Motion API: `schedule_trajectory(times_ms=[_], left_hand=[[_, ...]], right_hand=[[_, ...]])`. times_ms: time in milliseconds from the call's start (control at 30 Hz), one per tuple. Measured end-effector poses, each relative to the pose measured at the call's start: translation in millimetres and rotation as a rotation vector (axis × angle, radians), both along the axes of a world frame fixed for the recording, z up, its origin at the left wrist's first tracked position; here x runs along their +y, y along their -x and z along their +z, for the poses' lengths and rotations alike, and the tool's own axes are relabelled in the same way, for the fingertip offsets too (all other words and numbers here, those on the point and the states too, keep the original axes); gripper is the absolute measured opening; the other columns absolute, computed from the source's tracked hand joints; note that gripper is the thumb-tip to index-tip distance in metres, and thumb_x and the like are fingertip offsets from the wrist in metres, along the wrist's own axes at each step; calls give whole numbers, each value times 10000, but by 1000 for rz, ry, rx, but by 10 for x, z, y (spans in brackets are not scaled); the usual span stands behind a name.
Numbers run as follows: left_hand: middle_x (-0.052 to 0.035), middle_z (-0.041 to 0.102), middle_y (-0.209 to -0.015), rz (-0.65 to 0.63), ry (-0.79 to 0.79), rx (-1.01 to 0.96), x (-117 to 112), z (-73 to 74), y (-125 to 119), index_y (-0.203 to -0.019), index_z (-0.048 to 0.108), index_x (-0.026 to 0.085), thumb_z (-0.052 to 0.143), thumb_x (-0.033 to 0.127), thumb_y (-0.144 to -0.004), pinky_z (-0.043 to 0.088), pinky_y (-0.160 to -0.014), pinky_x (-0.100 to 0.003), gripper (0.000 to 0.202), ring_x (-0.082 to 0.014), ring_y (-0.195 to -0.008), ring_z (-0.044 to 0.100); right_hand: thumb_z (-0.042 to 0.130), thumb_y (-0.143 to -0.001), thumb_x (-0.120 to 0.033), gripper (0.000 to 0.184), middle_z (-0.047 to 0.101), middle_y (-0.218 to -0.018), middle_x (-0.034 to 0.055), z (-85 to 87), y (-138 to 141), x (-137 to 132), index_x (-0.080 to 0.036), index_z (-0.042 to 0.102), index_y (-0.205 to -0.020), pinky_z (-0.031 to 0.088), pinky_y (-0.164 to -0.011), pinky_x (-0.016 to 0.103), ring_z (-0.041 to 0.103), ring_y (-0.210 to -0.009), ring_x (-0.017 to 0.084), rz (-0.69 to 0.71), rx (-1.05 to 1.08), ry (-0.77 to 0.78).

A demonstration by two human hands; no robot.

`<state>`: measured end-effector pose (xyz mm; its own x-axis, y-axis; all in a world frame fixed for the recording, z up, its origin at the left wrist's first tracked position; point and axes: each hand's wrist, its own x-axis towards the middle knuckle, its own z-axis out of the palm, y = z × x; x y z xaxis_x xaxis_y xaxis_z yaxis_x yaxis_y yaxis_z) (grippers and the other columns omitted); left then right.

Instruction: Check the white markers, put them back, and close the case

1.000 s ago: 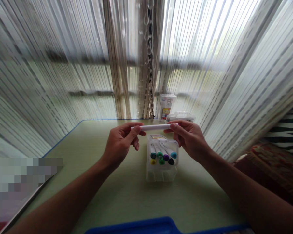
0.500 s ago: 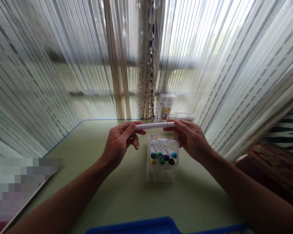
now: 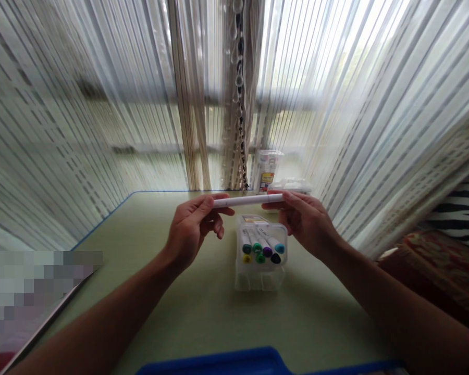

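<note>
A white marker point(image 3: 250, 200) is held level above the table, one end in each hand. My left hand point(image 3: 191, 224) pinches its left end between thumb and fingers, the lower fingers loosely curled. At the other end, my right hand point(image 3: 307, 219) grips it the same way, covering the tip. Below and between the hands, a clear plastic case point(image 3: 260, 278) stands on the table. Several markers point(image 3: 261, 245) lie inside it, their coloured ends facing me: teal, green, purple, blue, yellow and black.
The pale green table point(image 3: 140, 307) has a blue edge. Behind the hands stand a clear box with a label point(image 3: 268, 172) and another clear container point(image 3: 291, 185). A blue tray-like object point(image 3: 219, 362) lies at the near edge. String curtains point(image 3: 133, 120) hang at the back.
Slightly more of the white marker shows between my hands, as they have drawn a little apart. Both still hold its ends. The view has shifted slightly.
</note>
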<state>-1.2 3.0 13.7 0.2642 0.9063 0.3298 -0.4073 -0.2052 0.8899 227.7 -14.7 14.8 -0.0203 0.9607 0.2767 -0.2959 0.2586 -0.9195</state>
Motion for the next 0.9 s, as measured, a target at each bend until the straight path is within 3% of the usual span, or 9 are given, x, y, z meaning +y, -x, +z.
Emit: schedule_trajectory(times_ms=[233,433,733,900], left_hand=[[-51,706,-747,90,-89,105,12,-23,-19,-1082,639,97,590,294,-931,477,-418,-236,253,-91,-439,538],[-17,681,-690,139,-160,217,21,-23,-17,-1047,648,94,698,304,-867,474,-400,-218,281,-79,-424,531],[5,651,-638,200,-232,336,18,-69,4,-938,696,102,775,300,-807,441,-411,-175,251,-61,-446,537],[-25,688,-723,198,-194,301,12,-49,-14,-1009,685,90,728,320,-850,457,-416,-196,283,-66,-447,541]], right_hand=[[706,-861,-338,265,782,-806,73,-21,-6,13,-181,756,-1068,338,-326,171,496,-355,49,-47,-15,-8],[815,-774,-317,278,781,-796,51,-64,-15,45,-194,749,-1014,336,-315,155,462,-340,27,-56,-92,-49],[859,-722,-301,207,731,-640,13,-74,14,23,-168,738,-826,346,-313,159,468,-346,38,-117,-146,-117],[835,-753,-325,197,741,-681,21,-95,7,29,-174,742,-839,327,-325,163,464,-359,36,-107,-145,-91]])
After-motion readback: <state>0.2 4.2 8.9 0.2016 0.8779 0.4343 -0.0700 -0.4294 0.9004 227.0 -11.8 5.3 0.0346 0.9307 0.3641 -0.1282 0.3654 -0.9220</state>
